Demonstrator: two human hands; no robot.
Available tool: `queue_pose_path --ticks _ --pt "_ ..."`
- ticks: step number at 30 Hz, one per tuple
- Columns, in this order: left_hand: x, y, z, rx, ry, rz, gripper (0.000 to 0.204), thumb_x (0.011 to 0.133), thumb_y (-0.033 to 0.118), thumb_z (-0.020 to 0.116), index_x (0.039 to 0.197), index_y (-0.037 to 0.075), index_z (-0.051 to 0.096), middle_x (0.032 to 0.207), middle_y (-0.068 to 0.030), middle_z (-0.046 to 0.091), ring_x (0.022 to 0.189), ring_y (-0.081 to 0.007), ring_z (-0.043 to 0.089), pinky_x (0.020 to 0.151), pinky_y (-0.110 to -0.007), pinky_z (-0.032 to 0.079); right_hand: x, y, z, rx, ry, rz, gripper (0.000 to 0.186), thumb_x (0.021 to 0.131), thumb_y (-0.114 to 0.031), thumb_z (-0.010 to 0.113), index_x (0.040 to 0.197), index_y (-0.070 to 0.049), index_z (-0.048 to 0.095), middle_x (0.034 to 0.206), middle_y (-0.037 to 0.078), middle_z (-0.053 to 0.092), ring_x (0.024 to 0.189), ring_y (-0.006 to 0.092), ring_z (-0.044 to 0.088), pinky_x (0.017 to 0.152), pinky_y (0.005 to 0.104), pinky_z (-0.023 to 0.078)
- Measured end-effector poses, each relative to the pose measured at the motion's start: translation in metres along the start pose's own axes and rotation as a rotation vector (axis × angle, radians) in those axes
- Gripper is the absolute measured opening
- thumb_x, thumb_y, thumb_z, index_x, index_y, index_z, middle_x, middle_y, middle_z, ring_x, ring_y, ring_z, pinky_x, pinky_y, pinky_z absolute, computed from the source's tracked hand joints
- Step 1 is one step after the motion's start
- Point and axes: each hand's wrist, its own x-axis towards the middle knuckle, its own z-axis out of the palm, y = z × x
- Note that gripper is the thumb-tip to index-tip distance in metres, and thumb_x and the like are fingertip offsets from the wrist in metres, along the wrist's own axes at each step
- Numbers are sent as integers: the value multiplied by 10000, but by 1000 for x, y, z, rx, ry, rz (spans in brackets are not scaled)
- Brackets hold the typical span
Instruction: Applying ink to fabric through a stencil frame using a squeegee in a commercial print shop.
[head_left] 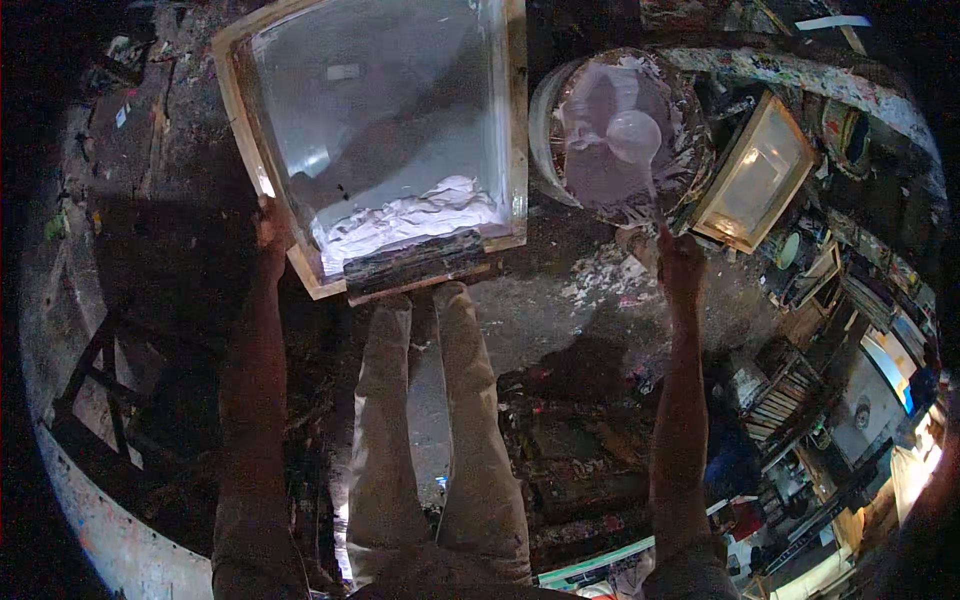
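Note:
A large wooden-framed mesh screen (519,140) lies tilted in front of me. Thick white paste (405,222) is heaped along the mesh's near end. Across the near rail rests a dark, crusted bar (415,266) that looks like a squeegee. My left hand (272,238) is closed on the screen's left rail, low down. To the right stands a round bucket (543,130) of pale paste, its rim caked. My right hand (681,262) is closed around the handle of a ladle (634,136), whose round bowl is over the paste. The paste coats the bowl, so its contents are unclear.
Right of the bucket leans a smaller wooden-framed screen (757,175). Further right are stacked frames and a slatted wooden rack (783,400). A dark wooden frame structure (100,390) stands at the left. White splatters (610,278) mark the floor below the bucket.

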Motion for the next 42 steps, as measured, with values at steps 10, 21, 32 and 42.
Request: queue_pose_path --ticks 10,21,32,42 --pt "-20 17 9 18 180 76 795 925 722 589 1452 133 501 1159 2 576 908 -98 572 735 -286 491 -56 29 229 1103 -199 132 403 1080 -215 508 1412 14 493 1362 164 564 1270 312 549 1129 469 424" --pt "-41 16 28 -330 722 102 702 992 709 483 1168 46 630 696 23 493 591 -75 458 532 -307 399 -11 -63 259 1133 -502 353 668 1022 -631 483 1451 -120 495 1166 63 632 1016 173 635 848 371 516" --pt "-358 99 -132 -757 554 -91 633 1054 553 461 1298 -12 609 965 -84 668 774 -134 603 644 -299 483 -182 -308 16 654 -594 162 500 1008 -474 597 1342 -101 597 1191 34 623 1090 192 584 947 359 460" --pt "-468 229 -233 -856 851 40 632 1016 560 519 1224 -28 628 1012 -84 662 958 -186 614 812 -345 498 -139 -491 -93 22 -418 -823 627 1010 -492 568 1469 -68 513 1458 109 512 1360 266 449 1162 397 315"
